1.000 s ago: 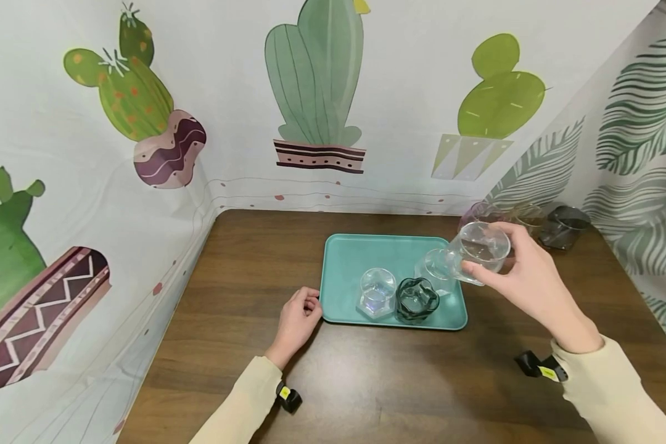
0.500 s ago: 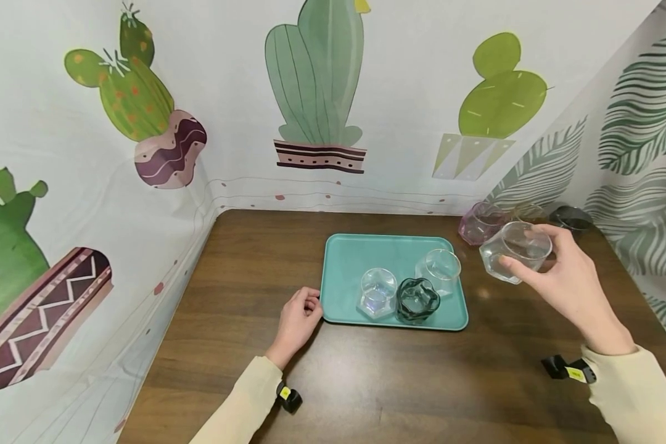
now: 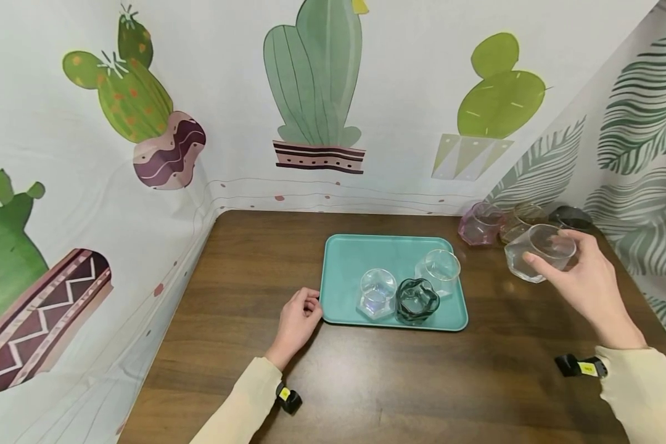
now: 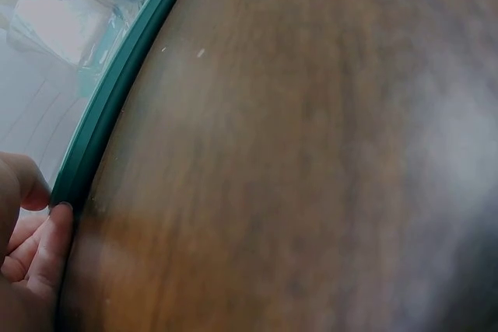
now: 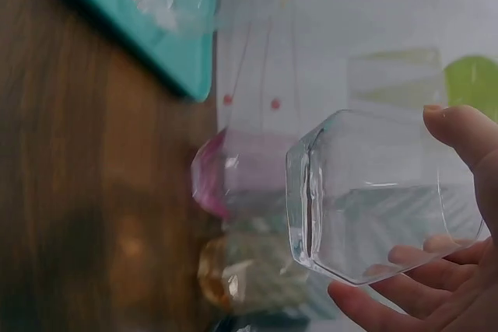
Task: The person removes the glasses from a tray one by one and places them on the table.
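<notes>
In the head view my right hand (image 3: 591, 280) holds a clear glass (image 3: 538, 253) above the table, right of the teal tray (image 3: 361, 246). The right wrist view shows the thumb on one side of this faceted glass (image 5: 366, 192) and the fingers on the other. My left hand (image 3: 300, 317) is at the tray's front left corner. Its thumb and curled fingers pinch the tray rim (image 4: 117, 91) in the left wrist view. On the tray stand an iridescent clear glass (image 3: 376, 293), a dark green wavy glass (image 3: 416, 302) and a clear glass with a thin rim (image 3: 441, 271).
A pink glass (image 3: 479, 225), an amber glass (image 3: 513, 227) and a dark glass (image 3: 571, 217) stand at the table's back right, partly behind the held glass and hand. A patterned cloth (image 3: 405, 92) hangs behind the brown wooden table (image 3: 399, 382).
My right hand has carried the clear glass rightward, from over the tray's right edge to over the table. The pink glass now shows fully. The left hand and tray have stayed put.
</notes>
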Tool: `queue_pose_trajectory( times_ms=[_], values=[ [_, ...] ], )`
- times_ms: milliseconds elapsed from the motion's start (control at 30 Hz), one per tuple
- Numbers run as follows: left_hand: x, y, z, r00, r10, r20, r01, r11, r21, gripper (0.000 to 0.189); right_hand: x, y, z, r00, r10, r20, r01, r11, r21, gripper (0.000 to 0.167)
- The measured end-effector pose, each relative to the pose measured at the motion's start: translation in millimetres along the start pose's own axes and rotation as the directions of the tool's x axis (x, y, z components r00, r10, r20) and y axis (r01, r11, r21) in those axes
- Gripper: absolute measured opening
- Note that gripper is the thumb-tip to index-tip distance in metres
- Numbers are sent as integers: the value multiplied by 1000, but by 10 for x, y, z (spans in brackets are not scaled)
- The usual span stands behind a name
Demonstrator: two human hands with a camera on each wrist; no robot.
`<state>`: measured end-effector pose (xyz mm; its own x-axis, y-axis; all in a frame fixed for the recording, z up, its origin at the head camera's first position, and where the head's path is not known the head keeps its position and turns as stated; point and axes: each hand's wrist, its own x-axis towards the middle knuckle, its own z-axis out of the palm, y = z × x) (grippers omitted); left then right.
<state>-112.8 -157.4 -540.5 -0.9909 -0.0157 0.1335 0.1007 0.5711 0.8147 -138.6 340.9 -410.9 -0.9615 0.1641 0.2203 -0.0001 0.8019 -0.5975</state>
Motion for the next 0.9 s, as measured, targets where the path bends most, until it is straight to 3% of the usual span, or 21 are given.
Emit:
queue_pose_trajectory(
  times_ms=[300,667,900],
  values=[
    [-15,-24,3,1000,-2,2,2,1000,4,18,100,376,35,998,64,-3,-64,997,-36,84],
    [-6,-18,-1,1000,8,2,-8,1000,-1,19,233,719,134,984,181,-2,-181,983,28,89],
    [2,-30,2,1000,4,7,-4,1000,-4,19,336,850,214,981,191,17,-192,981,27,92]
  ],
)
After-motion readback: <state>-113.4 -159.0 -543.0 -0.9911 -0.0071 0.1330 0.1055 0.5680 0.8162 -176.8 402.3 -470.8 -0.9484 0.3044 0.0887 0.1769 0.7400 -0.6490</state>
